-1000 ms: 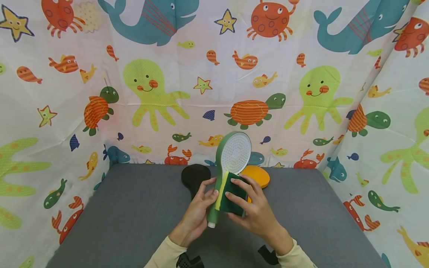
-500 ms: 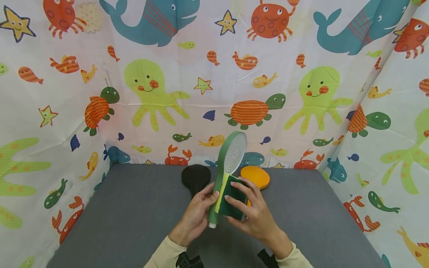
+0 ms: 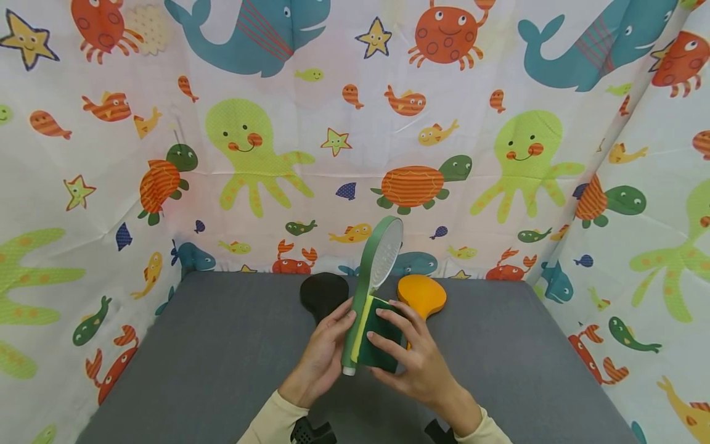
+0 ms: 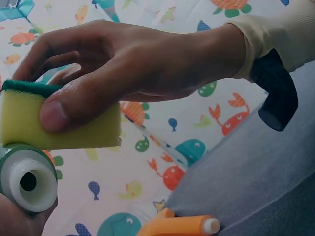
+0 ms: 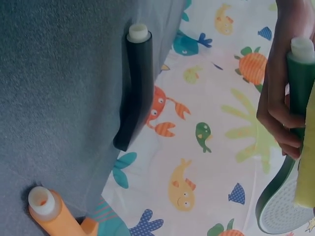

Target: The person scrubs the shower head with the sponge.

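Note:
My left hand (image 3: pixel 318 361) grips the handle of a green shower head (image 3: pixel 366 265), tilted upright above the table with its white spray face turned to the right. In my right hand (image 3: pixel 418 361) is a yellow sponge with a dark green scouring side (image 3: pixel 383 336). Its yellow side lies against the right of the handle. The left wrist view shows the right thumb pressing the sponge (image 4: pixel 86 128) just above the white threaded end (image 4: pixel 37 184) of the handle. Curled left fingers (image 5: pixel 280 118) show round the handle in the right wrist view.
On the grey table (image 3: pixel 222 357) behind the hands lie a black shower head (image 3: pixel 324 293) to the left and an orange one (image 3: pixel 420 293) to the right. A white curtain (image 3: pixel 344 179) printed with sea animals hangs at the back and sides.
The shower head has turned, so its spray face shows narrower and faces further right. My right hand has slid the sponge down along the handle towards its white end.

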`<state>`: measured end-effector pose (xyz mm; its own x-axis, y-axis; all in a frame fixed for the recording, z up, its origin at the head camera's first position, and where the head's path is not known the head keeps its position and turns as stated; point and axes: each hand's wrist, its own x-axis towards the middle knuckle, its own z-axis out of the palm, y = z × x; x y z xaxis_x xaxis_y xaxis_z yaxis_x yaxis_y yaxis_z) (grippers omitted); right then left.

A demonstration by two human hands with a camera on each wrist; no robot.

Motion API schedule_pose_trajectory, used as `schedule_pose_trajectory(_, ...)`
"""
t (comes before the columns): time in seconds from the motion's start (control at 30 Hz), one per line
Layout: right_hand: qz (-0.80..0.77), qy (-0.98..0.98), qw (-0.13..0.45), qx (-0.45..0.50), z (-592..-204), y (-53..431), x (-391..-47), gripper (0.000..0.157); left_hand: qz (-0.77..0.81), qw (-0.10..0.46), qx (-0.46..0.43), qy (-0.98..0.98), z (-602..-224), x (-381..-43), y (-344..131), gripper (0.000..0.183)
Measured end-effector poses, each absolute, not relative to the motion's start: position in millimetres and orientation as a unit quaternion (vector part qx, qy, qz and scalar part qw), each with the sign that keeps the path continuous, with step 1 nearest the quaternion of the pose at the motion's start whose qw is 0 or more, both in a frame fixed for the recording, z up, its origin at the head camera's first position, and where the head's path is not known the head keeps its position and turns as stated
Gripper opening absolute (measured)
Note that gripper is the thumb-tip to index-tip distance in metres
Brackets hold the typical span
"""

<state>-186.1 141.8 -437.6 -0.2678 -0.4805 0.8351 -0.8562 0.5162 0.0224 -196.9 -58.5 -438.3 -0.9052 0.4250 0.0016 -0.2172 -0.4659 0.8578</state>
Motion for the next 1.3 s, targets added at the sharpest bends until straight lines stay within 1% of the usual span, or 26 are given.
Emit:
schedule_pose_trajectory(0.23,0.218,-0.764,0.416,0.443,-442.8,139.1,-182.7,0.041,0.859,0.182,0.111,0.466,-437.4,-198.7,-60.6,0.057)
schedule_pose_trajectory(0.43,0.217,-0.761,0.415,0.449,-445.4,138.9,-181.5,0.041,0.861,0.168,0.104,0.468,-438.7,-199.1,-60.5,0.059)
schedule_pose_trajectory(0.63,0.214,-0.763,0.414,0.447,-447.0,139.5,-179.4,0.041,0.862,0.17,0.101,0.467,-440.3,-199.7,-60.4,0.053)
schedule_pose_trajectory(0.93,0.22,-0.762,0.412,0.449,-448.1,139.3,-177.4,0.041,0.858,0.171,0.107,0.472,-439.4,-199.1,-59.8,0.058)
schedule_pose_trajectory(1.3,0.217,-0.759,0.412,0.455,-445.7,138.7,-180.2,0.04,0.856,0.175,0.102,0.475,-439.9,-199.8,-59.8,0.056)
